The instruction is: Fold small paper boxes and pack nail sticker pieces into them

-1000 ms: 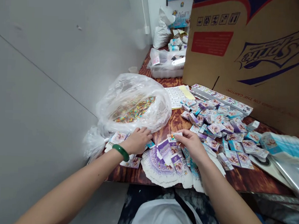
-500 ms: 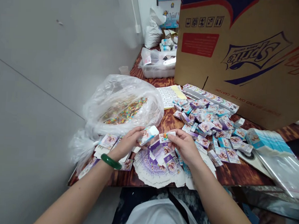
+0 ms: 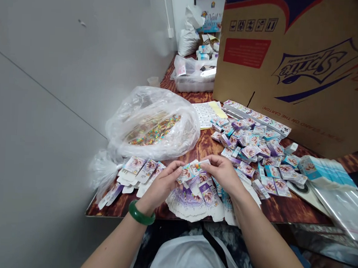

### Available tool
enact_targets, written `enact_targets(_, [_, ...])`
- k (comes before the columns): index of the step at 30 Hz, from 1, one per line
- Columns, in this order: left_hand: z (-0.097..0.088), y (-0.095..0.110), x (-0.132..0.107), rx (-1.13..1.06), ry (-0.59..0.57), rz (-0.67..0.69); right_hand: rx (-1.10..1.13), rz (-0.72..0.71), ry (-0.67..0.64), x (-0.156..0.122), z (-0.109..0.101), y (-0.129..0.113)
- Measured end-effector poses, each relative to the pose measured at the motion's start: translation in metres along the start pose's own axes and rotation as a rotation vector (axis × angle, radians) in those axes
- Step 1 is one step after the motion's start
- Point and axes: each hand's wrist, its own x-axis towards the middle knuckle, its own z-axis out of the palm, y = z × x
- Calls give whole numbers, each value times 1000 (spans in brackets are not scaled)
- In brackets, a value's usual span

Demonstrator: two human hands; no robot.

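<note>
My left hand [image 3: 168, 179], with a green bangle on its wrist, is closed on a small carton [image 3: 187, 172] with pictures of painted nails. At the carton's right end, my right hand [image 3: 224, 174] pinches a small packet [image 3: 200, 165] with bright orange and green bits. The two pieces meet or overlap; how far the packet is inside cannot be seen. Beneath the hands lie fanned flat cartons [image 3: 184, 204], purple and white. More flat cartons [image 3: 135, 164] lie left of my left hand. Filled-out small cartons [image 3: 251, 150] are heaped beyond my right hand.
An open see-through plastic bag [image 3: 122, 123] of colourful small pieces [image 3: 159, 132] stands behind my hands. A large cardboard box [image 3: 259, 82] rises at the back right. Blue cartons [image 3: 325, 171] and plastic sleeves [image 3: 340, 202] lie right. A grey wall [image 3: 48, 103] borders the left.
My left hand has turned the small carton and brought it against the packet in my right hand. The camera view has shifted slightly, so the scene sits a bit further right.
</note>
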Motion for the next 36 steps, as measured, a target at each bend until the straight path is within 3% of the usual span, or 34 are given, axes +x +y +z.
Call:
enact_targets(4, [1, 1, -3, 18, -11, -54, -88, 0, -44, 1, 1, 2])
enact_targets(11, [13, 5, 0, 3, 65, -32, -28, -29, 35, 0, 20, 8])
enact_targets(17, [12, 3, 1, -32, 116, -12, 141, 138, -266, -4, 15, -1])
enact_targets(23, [15, -3, 1, 128, 176, 75, 3, 181, -359, -3, 18, -1])
enact_targets(27, [13, -8, 2, 152, 217, 109, -84, 201, -519, -2, 15, 0])
enact_targets(29, [12, -9, 3, 120, 223, 120, -169, 117, -464, -3, 15, 0])
enact_targets(33, [13, -9, 2, 35, 211, 128, -280, -79, -110, -3, 19, -2])
enact_targets(35, [14, -7, 1, -34, 189, 107, -212, -62, -15, -1, 19, -2])
enact_targets(36, [15, -7, 1, -73, 179, 98, -146, -23, -28, 0, 18, -1])
